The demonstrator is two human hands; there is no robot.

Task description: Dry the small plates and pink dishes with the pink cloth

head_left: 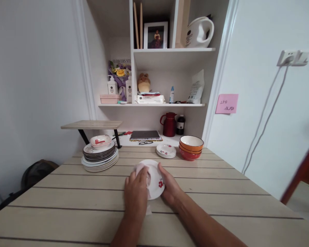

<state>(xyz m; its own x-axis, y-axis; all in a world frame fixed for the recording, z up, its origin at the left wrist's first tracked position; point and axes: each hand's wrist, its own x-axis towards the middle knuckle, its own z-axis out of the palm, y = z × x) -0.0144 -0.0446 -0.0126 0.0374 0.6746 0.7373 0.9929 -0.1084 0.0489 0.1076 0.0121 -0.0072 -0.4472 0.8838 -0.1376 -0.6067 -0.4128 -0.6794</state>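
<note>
A small white plate (156, 171) with a red flower print is tilted up above the table's middle. My right hand (171, 187) grips its right rim, thumb along the edge. Against the left part of the plate's face, my left hand (137, 188) presses a pale tissue (141, 167), its fingers bent over it. A corner of the tissue (148, 210) hangs out below that hand. Beyond the hands lies a short stack of similar flowered plates (166, 151). Next to it stand nested orange and red bowls (191, 147).
Stacked plates with a small dish on top (100, 156) stand at the left, by a raised wooden stand (92, 125). At the back are a laptop (145, 134), glasses (145, 142), a red jug (169, 124) and a dark bottle (180, 125), under loaded shelves (154, 105).
</note>
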